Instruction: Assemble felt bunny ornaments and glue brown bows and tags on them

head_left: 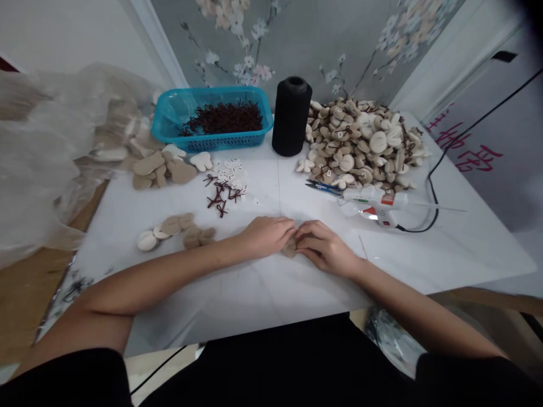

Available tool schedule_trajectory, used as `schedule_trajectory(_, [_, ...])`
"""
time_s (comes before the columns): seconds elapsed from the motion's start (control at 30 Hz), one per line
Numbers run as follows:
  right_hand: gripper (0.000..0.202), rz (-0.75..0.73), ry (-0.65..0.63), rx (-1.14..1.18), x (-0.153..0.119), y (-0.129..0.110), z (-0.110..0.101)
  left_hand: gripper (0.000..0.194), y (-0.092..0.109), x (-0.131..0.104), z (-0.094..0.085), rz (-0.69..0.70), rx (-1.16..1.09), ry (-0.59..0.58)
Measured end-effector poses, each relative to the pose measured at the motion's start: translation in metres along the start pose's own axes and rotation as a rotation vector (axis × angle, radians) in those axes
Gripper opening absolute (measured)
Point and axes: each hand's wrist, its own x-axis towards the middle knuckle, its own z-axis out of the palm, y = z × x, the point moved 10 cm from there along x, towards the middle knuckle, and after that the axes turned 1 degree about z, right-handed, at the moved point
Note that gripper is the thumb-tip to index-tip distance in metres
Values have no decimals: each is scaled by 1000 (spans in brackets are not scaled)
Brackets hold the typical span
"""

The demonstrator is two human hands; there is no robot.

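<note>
The tan piece (290, 249) is best pinched lightly and steadied low over the bench (263, 297); it's gripped in the right hand's (326, 246) fingertips near the front edge, while the left hand (268, 236) is curled beside it, grip impossible to make out tbh. Counted: 1 basket (169, 134), 1 spool (291, 118), 1 glue gun (377, 198), 1 pair of snips (324, 187), roughly 5 loose bows (221, 211); the heap (360, 144) can't be counted.

Between the fingers (310, 243), a small tan piece (290, 248) is showing a soft, matt, cloth-like surface. Beneath them, the white tabletop (254, 294) is looking smooth and faintly glossy. Beyond them, the blue basket (229, 141) is showing shiny plastic, and the black thread cone (290, 121) is looking matt.
</note>
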Motion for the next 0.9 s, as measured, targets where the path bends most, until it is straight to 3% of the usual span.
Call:
schedule_trajectory(0.1, [8,4,57,-23,-4,0,-9,31,-5,-2,1,-46,120,47])
schedule_trajectory(0.23, [8,32,94,230,0,-7,-13,31,-14,-3,4,-123,99,44])
schedule_trajectory(0.4, [6,175,39,559,5,-2,2,27,-16,-4,-3,-134,-24,68])
schedule_trajectory(0.63, [11,267,3,645,-6,9,0,28,-23,-6,-11,-166,-46,116])
schedule_trajectory(0.77, [13,290,76,675,-10,12,-10,25,-25,-5,-11,-190,20,139])
schedule_trajectory(0.9, [17,333,177,871,-9,21,-13,26,-22,-4,-8,-177,94,163])
